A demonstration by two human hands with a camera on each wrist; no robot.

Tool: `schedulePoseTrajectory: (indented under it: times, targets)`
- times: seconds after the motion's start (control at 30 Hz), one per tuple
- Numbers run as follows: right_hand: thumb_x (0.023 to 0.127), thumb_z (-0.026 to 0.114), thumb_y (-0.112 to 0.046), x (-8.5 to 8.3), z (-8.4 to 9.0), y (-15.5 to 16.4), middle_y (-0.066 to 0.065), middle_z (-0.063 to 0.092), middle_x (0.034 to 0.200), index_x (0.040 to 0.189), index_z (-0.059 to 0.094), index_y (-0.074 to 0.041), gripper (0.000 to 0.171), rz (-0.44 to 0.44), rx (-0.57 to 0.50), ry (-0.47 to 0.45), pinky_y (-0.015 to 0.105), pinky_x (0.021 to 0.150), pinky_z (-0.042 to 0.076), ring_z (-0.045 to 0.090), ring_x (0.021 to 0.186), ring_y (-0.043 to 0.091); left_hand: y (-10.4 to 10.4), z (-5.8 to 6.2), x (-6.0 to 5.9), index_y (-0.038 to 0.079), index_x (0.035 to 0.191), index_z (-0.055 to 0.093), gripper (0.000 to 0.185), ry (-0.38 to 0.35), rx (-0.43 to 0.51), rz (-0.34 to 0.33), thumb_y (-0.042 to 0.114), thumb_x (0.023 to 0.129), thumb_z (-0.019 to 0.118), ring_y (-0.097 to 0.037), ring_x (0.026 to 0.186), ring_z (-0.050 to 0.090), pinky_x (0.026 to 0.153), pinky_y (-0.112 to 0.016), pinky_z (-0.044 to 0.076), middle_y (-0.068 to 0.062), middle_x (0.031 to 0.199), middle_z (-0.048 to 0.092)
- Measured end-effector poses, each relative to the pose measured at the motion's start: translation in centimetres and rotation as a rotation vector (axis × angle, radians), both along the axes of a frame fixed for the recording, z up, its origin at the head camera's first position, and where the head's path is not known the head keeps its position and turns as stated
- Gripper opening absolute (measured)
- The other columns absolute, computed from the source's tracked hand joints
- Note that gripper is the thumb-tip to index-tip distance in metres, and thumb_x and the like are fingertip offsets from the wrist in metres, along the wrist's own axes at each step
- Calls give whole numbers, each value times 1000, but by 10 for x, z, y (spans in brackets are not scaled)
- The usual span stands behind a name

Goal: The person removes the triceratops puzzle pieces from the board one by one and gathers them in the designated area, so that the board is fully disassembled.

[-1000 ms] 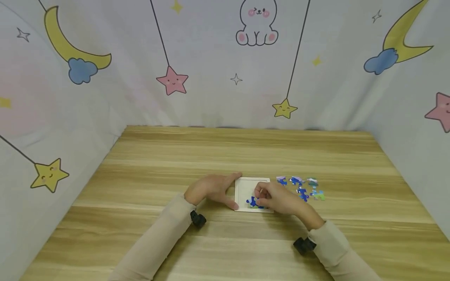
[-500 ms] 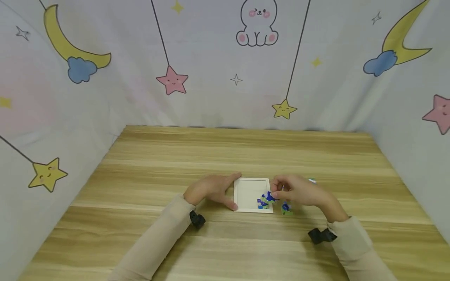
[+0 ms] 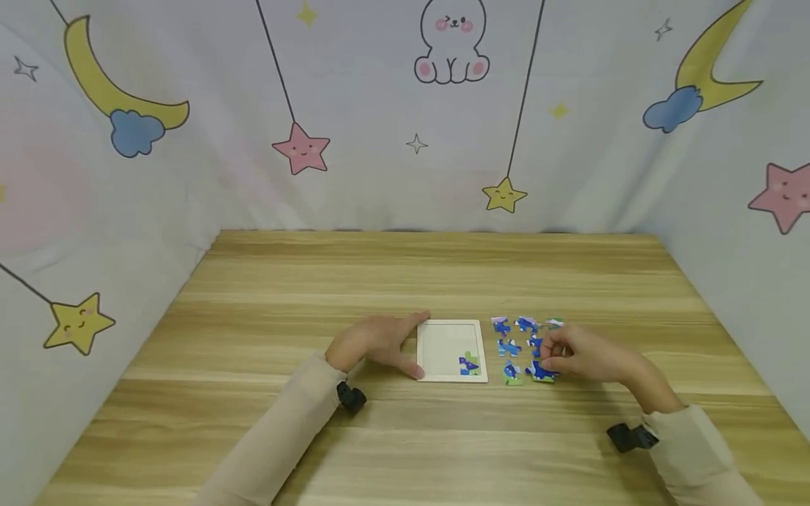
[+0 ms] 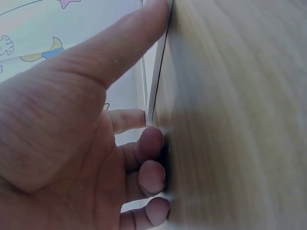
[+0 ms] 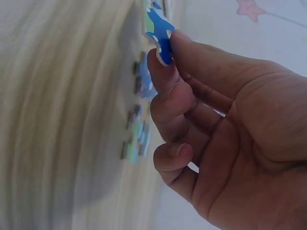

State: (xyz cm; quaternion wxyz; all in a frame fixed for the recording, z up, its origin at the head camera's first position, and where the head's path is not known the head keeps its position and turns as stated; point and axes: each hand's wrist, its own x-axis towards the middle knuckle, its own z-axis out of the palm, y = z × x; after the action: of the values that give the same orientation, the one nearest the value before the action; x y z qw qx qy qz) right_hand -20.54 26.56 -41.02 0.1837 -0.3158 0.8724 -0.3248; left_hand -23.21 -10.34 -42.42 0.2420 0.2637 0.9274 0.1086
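Along the left side of a white puzzle tray (image 3: 483,355), my left hand (image 3: 380,341) is spread, thumb on the near corner and index finger at the far one. The left wrist view shows the thumb straight on the rim, the other fingers near the table. In the tray's near right corner sits a blue, purple and green puzzle piece (image 3: 469,365). My right hand (image 3: 591,355), right of the tray, pinches a blue-and-green puzzle piece (image 5: 163,36) between thumb and index finger; its other fingers are curled. Several loose puzzle pieces (image 3: 509,347) lie between tray and right hand.
The wooden table (image 3: 354,274) meets a white printed curtain (image 3: 354,190) at its back and sides. Some loose pieces are partly hidden behind my right hand. Each wrist carries a small black camera, such as the left wrist camera (image 3: 351,398).
My right hand has carried the pinched puzzle piece from over the tray rightward to the loose pieces. The left hand has stayed at the tray. The head view has shifted slightly.
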Motion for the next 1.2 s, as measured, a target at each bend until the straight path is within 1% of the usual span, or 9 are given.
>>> schedulePoseTrajectory:
  times: [0.23, 0.43, 0.57, 0.7, 0.8, 0.93, 1.0, 1.1, 1.2]
  targets:
    - [94, 69, -11, 0, -6, 4, -7, 54, 74, 86, 61, -11, 12, -17, 45, -11, 23, 56, 39, 45, 63, 5, -3, -3, 1, 20, 160, 20, 108, 12, 7, 6, 62, 78, 77, -27, 122, 58, 101, -42, 45, -14, 141, 56]
    - [93, 71, -13, -2, -10, 4, -11, 54, 73, 84, 61, -15, 14, -20, 89, 55, 24, 59, 40, 46, 65, 3, -5, -3, 0, 20, 160, 19, 109, 14, 4, 1, 62, 79, 77, -27, 127, 55, 103, -42, 44, -12, 147, 51]
    - [93, 71, -11, -3, -7, 0, -9, 53, 73, 84, 60, -15, 15, -17, 92, 71, 24, 59, 40, 46, 65, 5, -4, -2, 0, 20, 161, 19, 109, 14, 9, -3, 62, 79, 77, -27, 128, 55, 103, -42, 44, -11, 149, 49]
    - [93, 72, -13, -2, 0, -13, -9, 53, 74, 85, 60, -17, 14, -14, 117, 81, 25, 59, 40, 47, 65, 6, -3, 0, 0, 20, 161, 19, 108, 12, 15, -4, 61, 79, 77, -27, 128, 54, 103, -42, 43, -10, 150, 49]
    - [94, 71, -16, -2, 3, -27, -9, 55, 77, 89, 61, -18, 11, -9, 138, 58, 25, 59, 41, 49, 66, 7, -3, 0, 1, 20, 161, 19, 108, 12, 11, -1, 61, 79, 77, -26, 129, 54, 104, -42, 43, -10, 150, 49]
    - [95, 70, -15, -6, 6, -46, -5, 59, 82, 93, 63, -15, 7, -1, 121, -1, 26, 60, 45, 52, 69, 10, -4, 1, 1, 21, 161, 18, 109, 11, 0, 2, 62, 79, 77, -27, 130, 53, 104, -42, 43, -11, 150, 49]
    - [94, 71, -14, -8, 5, -56, -4, 59, 81, 94, 64, -13, 7, 13, 105, 7, 26, 60, 46, 53, 68, 11, -3, 2, 2, 21, 161, 18, 109, 9, -4, 3, 62, 79, 76, -27, 130, 53, 104, -42, 43, -10, 150, 49]
    - [91, 75, -16, -9, 3, -71, -7, 59, 78, 97, 64, -12, 14, 39, 92, 62, 26, 60, 46, 53, 66, 8, -3, 1, 2, 21, 161, 18, 109, 11, -9, -3, 63, 79, 76, -27, 130, 53, 104, -42, 43, -10, 150, 48]
    - [89, 77, -16, -7, -2, -81, -7, 59, 74, 102, 62, -8, 22, 67, 53, 54, 25, 60, 45, 54, 63, 6, -2, -1, 1, 21, 161, 18, 108, 11, -2, -10, 64, 79, 75, -26, 130, 53, 104, -41, 43, -9, 150, 48]
